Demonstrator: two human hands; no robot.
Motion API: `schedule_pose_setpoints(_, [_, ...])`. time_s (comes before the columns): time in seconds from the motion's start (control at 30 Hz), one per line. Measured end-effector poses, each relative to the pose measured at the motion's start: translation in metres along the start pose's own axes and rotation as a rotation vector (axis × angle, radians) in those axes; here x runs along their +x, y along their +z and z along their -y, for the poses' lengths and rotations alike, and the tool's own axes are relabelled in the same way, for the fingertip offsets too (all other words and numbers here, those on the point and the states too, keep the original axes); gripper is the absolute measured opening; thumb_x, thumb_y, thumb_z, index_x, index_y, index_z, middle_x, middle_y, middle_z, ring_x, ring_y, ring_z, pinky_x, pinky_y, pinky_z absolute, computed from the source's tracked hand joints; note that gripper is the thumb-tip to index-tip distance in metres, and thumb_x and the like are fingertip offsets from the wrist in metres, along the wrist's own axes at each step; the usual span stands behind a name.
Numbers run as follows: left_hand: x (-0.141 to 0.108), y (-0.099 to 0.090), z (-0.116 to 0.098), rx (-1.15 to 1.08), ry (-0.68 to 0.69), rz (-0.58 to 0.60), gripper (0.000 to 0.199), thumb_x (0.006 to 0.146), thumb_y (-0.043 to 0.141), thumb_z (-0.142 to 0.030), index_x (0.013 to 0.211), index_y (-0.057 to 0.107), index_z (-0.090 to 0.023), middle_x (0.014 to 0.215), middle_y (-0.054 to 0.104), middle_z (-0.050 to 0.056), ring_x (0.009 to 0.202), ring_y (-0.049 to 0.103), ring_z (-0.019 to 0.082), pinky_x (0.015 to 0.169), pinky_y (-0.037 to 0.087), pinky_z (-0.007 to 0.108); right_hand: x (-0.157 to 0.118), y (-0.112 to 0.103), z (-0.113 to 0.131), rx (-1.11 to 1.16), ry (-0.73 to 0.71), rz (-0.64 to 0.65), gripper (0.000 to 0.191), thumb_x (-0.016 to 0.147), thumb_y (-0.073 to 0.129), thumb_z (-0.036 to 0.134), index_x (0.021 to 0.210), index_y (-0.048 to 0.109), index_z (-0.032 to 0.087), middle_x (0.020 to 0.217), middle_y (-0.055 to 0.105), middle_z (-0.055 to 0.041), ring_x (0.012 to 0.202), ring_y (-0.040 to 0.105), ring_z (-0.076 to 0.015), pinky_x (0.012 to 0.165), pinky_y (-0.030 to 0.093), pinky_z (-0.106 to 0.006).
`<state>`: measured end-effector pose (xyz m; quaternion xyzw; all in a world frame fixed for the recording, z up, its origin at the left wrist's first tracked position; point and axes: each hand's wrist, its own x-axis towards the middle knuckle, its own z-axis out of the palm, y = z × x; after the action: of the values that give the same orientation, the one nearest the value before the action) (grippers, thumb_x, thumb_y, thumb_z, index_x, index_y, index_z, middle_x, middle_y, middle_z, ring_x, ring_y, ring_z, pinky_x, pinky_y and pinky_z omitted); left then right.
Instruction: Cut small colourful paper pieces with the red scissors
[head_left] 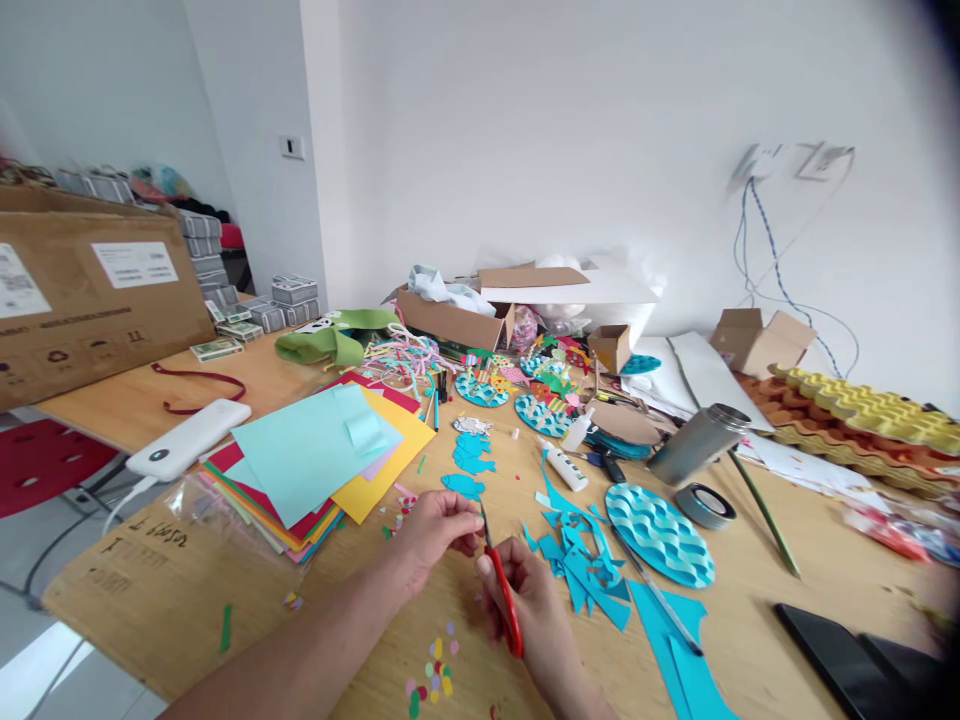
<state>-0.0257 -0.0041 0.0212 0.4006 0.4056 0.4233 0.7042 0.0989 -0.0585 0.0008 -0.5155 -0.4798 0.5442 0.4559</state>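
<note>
Scissors [503, 587] with red handles sit in our right hand [531, 602], its fingers [517, 553] clamped round those handles, blades pointing away from us over the surface [382, 685]. Our left hand [435, 530] is right by the scissors' tip with its fingers pinched together, though we honestly can't tell what, if anything, is in that pinch. We'd guess the scissors are light, stiff and maybe a bit slick, so hold the red loops and mind the tip. Just past the scissors lie blue paper fish [463, 487], probably featherlight and easy to crease, so we'd take them by an edge. Blue scraps [576, 575] are right of the scissors, coloured paper [300, 450] left and beyond, loose paper dots [448, 686] nearer us
</note>
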Motion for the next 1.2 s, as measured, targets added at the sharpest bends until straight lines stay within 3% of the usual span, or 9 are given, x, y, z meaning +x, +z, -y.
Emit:
schedule_pose_setpoints(0.73, [-0.0009,-0.0009,-0.0026,-0.022,-0.003,-0.012,0.012,0.059,0.063,-0.021,0.064,0.057,-0.013,0.056,0.06,0.0,0.052,0.053,0.01,0.058,0.043,0.026,0.0004,-0.0026,-0.0008,-0.017,0.004,0.005,0.036,0.071,0.065,0.046,0.066,0.04,0.02,0.04,0.047,0.01,0.025,0.041,-0.0048,0.025,0.029,-0.013])
schedule_pose_setpoints(1.2, [0.001,-0.0028,-0.0007,0.011,0.002,0.01,0.011,0.059,0.063,-0.021,0.064,0.057,-0.012,0.056,0.06,0.001,0.053,0.054,0.011,0.058,0.043,0.025,-0.0006,-0.0011,0.0033,-0.021,0.018,0.001,0.039,0.069,0.064,0.05,0.065,0.04,0.02,0.041,0.052,0.0075,0.025,0.042,-0.0053,0.026,0.029,-0.014])
